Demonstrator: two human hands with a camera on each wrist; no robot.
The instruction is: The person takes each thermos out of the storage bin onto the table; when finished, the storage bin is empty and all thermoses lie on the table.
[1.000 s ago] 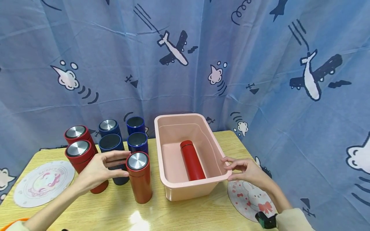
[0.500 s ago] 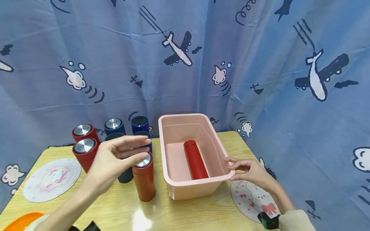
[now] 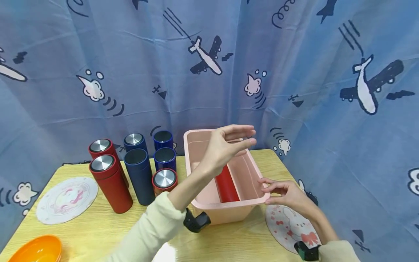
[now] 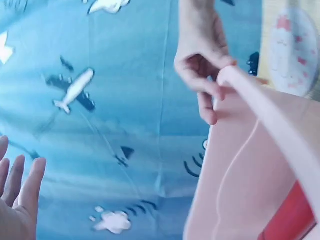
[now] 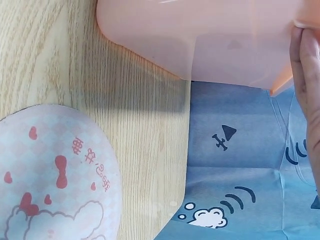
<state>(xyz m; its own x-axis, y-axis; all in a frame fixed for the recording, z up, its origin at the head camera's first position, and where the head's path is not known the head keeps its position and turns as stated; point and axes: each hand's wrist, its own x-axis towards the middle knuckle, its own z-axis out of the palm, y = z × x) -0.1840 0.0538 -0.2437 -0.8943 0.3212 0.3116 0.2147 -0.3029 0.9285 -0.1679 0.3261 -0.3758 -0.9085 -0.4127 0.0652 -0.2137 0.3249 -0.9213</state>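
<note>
A pink plastic bin (image 3: 255, 171) stands on the table with a red thermos bottle (image 3: 227, 187) lying in it. My left hand (image 3: 226, 147) hovers over the bin, fingers spread apart from the thumb and holding nothing. At the bin's near right corner my right hand (image 3: 288, 194) pinches the rim between thumb and fingers; the left wrist view also shows this grip. A red-orange thermos (image 3: 164, 178) with a silver lid stands left of the bin, its lower part hidden behind my left forearm.
Left of the bin stand red thermoses (image 3: 112, 185), dark blue thermoses (image 3: 140, 178) and shiny blue thermoses (image 3: 164, 156). Round mats lie at left (image 3: 67, 200) and right (image 3: 291, 225). An orange bowl (image 3: 39, 249) sits front left. A blue curtain (image 3: 209, 91) hangs behind.
My left hand has moved away from the red-orange thermos, up and to the right, over the bin. The right hand keeps its grip on the rim. The view has shifted slightly left.
</note>
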